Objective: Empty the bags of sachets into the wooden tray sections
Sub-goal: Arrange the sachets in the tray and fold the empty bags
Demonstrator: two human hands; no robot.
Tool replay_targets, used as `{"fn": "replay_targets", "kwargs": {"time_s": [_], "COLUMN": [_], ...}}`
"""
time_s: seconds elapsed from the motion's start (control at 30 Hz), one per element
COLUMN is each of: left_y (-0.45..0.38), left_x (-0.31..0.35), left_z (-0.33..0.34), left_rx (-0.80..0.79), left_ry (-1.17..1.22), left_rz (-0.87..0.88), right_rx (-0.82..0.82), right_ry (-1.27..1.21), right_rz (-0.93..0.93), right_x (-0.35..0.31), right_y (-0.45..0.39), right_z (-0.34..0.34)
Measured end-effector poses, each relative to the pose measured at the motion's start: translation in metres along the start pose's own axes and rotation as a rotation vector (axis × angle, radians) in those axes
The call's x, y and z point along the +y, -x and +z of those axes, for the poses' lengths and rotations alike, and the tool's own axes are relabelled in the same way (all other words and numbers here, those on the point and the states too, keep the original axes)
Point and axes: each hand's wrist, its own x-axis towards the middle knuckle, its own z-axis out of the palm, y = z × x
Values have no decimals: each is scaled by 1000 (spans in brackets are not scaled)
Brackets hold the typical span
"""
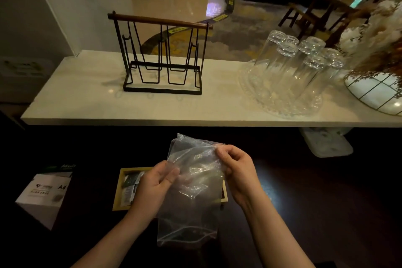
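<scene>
A clear plastic zip bag (193, 191) hangs in front of me with its zip opening pointing down; it looks empty. My left hand (152, 187) pinches its left edge and my right hand (237, 172) pinches its upper right corner. Below and behind the bag sits the wooden tray (120, 189) on a dark surface. Several sachets (130, 183) lie in its left section. The bag and my hands hide the rest of the tray.
A white A4 paper box (43, 193) stands to the left. The pale counter (113, 106) above carries a black wire rack (161, 56), upturned glasses (300, 67) on a glass platter, and a dried flower vase (378, 91). A white object (326, 143) sits under the counter.
</scene>
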Motion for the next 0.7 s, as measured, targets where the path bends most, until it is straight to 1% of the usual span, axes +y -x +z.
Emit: {"fn": "replay_targets", "kwargs": {"time_s": [0.1,0.17,0.23,0.3,0.37,0.5,0.53,0.57,0.6,0.63,0.67,0.7], "left_y": [-1,-5,-9,-14,-16,-12,-14,-14,-16,-18,-18,-15], "left_x": [12,14,21,23,22,16,16,17,17,18,18,15], "left_z": [1,-2,-4,-7,-7,-4,-3,-2,-2,-2,-2,-2], "left_rx": [-57,-91,-100,-93,-49,117,148,162,154,112,34,-84], "left_ry": [81,82,-25,-159,-210,-179,-149,-70,40,140,177,122], "left_rz": [-42,-10,105,190,209,179,162,118,40,-78,-192,-248], "right_rx": [-21,-73,-132,-128,-94,-52,-37,-13,19,58,96,132], "right_ry": [207,322,370,364,316,268,261,239,207,181,163,144], "right_rz": [-86,-147,-196,-218,-224,-215,-215,-217,-224,-234,-243,-253], "right_x": [-1,-4,-7,-8,-9,-5,-4,-2,-2,-2,-2,-2], "right_y": [2,4,5,6,8,11,11,10,9,8,6,4], "right_z": [-3,-2,1,3,6,9,10,10,10,9,9,8]}}
